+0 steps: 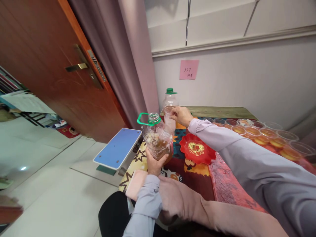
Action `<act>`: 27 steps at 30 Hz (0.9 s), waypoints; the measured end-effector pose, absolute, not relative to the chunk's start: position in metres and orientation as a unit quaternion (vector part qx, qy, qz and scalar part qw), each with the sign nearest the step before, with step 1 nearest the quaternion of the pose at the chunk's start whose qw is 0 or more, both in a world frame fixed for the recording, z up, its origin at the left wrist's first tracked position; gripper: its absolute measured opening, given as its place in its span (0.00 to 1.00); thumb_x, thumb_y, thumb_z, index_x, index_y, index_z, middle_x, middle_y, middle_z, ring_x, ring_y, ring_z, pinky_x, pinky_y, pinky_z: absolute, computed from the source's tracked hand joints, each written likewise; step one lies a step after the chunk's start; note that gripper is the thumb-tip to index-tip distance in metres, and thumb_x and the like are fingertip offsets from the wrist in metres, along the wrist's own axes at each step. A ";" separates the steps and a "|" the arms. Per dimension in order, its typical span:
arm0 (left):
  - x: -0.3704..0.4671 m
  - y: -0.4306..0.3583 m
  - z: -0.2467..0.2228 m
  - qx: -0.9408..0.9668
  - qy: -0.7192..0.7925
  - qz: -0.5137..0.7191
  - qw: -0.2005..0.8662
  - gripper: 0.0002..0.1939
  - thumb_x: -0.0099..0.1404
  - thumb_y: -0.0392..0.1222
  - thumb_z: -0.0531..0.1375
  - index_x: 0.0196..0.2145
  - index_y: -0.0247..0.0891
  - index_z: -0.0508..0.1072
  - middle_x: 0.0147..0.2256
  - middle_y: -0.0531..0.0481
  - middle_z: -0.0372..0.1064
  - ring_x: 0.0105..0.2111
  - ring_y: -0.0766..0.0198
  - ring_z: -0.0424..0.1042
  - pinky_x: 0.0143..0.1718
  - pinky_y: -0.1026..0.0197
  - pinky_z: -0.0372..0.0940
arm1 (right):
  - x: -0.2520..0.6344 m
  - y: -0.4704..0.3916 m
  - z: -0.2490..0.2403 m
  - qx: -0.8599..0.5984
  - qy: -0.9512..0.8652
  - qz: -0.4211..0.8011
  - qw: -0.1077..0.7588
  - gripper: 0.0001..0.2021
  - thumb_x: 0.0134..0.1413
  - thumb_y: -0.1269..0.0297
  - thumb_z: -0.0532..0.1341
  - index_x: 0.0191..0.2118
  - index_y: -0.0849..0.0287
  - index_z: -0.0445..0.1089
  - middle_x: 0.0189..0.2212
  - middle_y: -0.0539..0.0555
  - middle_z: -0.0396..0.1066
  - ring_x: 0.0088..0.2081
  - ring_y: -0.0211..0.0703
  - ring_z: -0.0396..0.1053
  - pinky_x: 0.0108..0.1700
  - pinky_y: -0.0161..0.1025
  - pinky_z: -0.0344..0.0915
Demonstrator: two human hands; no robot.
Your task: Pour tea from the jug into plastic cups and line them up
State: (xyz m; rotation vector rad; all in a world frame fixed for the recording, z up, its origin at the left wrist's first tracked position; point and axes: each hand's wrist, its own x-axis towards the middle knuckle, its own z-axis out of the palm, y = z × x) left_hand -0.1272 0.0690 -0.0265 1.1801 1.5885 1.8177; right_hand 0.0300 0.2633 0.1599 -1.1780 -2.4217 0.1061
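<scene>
My left hand is wrapped round the lower part of a large clear plastic bottle, which has a green carry ring at its capless neck. Amber liquid shows in its lower half. Beyond it, the fingers of my right hand are closed at the rim of a clear plastic cup; whether it is one cup or a stack I cannot tell. Behind the cup stands a second clear bottle with a green cap. A red scalloped plate with a gold heart lies below my right forearm.
Several clear cups with amber contents crowd the table's right side. A patterned cloth covers the table. A blue-topped stool is on the left, near a brown door and a curtain. A pink note is on the wall.
</scene>
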 end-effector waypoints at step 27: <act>-0.128 0.072 -0.018 0.427 0.599 0.649 0.192 0.52 0.47 0.54 0.79 0.63 0.41 0.60 0.56 0.37 0.74 0.55 0.46 0.78 0.60 0.42 0.71 | 0.182 0.174 0.045 -0.421 -0.883 0.054 0.200 0.17 0.68 0.56 0.66 0.58 0.55 0.75 0.58 0.61 0.77 0.49 0.54 0.79 0.50 0.46 0.72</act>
